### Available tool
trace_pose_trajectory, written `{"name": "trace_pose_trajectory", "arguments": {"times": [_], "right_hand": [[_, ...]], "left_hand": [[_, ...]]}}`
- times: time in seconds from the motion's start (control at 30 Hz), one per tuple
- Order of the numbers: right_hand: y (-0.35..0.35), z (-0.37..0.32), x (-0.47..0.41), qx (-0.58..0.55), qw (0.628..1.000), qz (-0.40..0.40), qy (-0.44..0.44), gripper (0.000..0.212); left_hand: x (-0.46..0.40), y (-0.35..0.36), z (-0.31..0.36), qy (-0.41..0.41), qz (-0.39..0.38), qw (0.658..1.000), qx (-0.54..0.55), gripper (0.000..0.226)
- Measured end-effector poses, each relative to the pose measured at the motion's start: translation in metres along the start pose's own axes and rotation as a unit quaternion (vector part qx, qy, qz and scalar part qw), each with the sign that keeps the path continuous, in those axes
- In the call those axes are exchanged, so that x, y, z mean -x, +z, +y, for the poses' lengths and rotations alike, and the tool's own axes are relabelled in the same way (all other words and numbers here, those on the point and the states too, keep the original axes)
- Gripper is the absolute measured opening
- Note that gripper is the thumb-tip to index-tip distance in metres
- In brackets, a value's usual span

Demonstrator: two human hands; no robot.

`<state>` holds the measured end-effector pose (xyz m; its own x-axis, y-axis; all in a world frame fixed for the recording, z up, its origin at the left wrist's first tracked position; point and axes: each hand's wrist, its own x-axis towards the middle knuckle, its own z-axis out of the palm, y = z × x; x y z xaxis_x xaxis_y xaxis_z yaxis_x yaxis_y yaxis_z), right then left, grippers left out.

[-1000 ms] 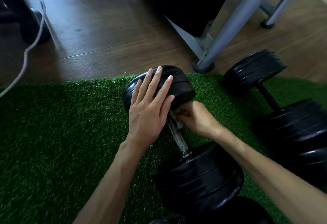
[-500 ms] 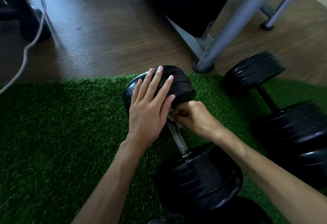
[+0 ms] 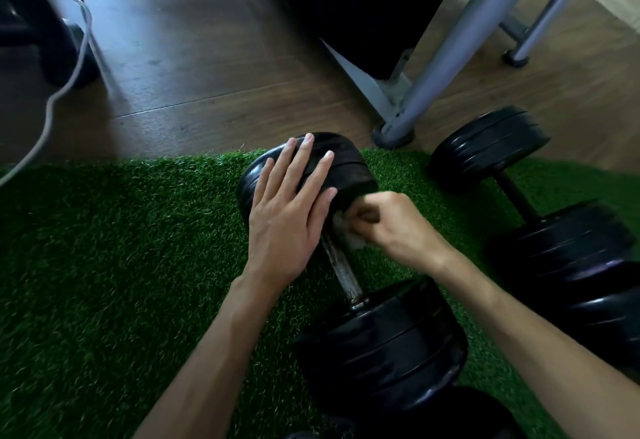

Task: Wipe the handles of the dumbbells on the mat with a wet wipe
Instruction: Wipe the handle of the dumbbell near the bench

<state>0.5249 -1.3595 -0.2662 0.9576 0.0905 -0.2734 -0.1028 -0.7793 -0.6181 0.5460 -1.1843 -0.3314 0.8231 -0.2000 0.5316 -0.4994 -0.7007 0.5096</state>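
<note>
A black dumbbell lies on the green grass mat, its worn metal handle running from a far weight to a near weight. My left hand rests flat with fingers spread on the far weight. My right hand is closed around a white wet wipe, pressed on the far end of the handle. A second black dumbbell lies to the right, its thin handle bare.
Dark wooden floor lies beyond the mat. Grey metal legs of a frame stand at the mat's far edge, with a dark block behind them. A pale cable trails at left. Another black weight sits at the bottom edge.
My right hand with the wipe has shifted slightly along the far end of the handle. My left hand has stayed on the far weight.
</note>
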Motion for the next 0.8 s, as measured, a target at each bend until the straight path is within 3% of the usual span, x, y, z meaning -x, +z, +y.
{"name": "trace_pose_trajectory", "arguments": {"times": [0.13,0.23,0.43,0.5,0.57,0.7,0.8], "right_hand": [[0.029,-0.005,-0.005,0.083,0.993,-0.011,-0.081,0.013],[0.025,-0.001,-0.002,0.107,0.99,-0.035,-0.083,0.011],[0.002,0.008,0.009,0.127,0.965,-0.227,-0.021,0.001],[-0.002,0.008,0.014,0.122,0.959,-0.257,-0.002,0.003],[-0.008,0.005,0.014,0.102,0.968,-0.23,0.005,0.002],[0.002,0.0,-0.003,0.034,0.999,-0.036,-0.012,0.004],[0.026,0.003,-0.009,0.072,0.995,-0.004,-0.065,0.007]], "left_hand": [[0.001,0.0,-0.001,0.0,-0.005,1.0,0.007,0.045],[0.001,-0.001,-0.001,-0.002,-0.007,1.0,0.006,0.045],[0.001,0.002,-0.001,-0.001,-0.004,1.0,0.004,0.045],[0.001,0.001,-0.001,0.0,-0.002,1.0,0.006,0.044],[0.001,0.001,0.0,0.001,-0.001,1.0,0.007,0.045],[0.001,0.001,-0.001,0.003,-0.004,1.0,0.005,0.045],[0.001,0.0,-0.001,0.002,-0.005,1.0,0.008,0.045]]}}
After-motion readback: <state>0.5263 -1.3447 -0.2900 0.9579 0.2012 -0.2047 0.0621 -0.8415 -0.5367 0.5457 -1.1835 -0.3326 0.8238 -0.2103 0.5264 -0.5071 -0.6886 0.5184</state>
